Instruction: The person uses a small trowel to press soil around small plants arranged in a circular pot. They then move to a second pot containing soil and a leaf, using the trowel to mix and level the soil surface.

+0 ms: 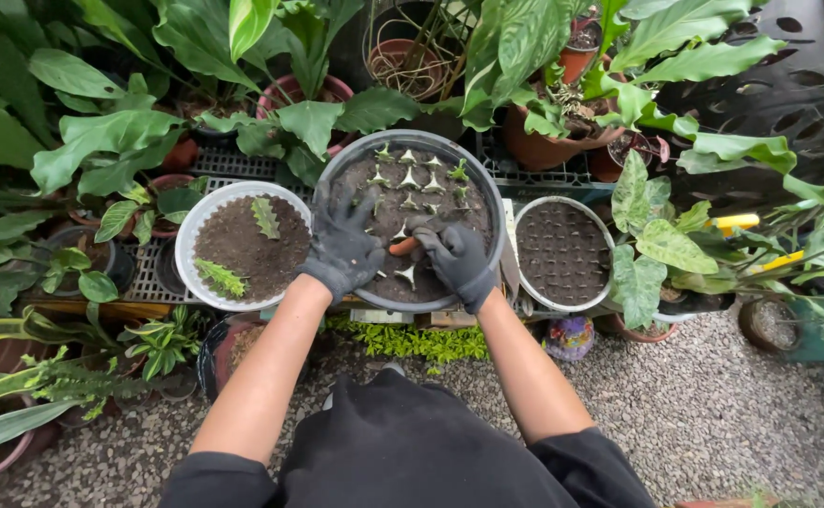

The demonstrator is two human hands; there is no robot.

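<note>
With the gloved left hand [344,243] spread flat on the soil of the grey cutting tray [487,193] and the right hand [457,259] closed around an orange-handled tool [403,246], a careless push could topple neighbouring leaf cuttings [410,178].

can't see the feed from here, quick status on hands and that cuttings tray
Left hand gloved, flat on soil. Right hand gripping orange-handled tool. Round cuttings tray part-planted. Nothing in the way.
</note>
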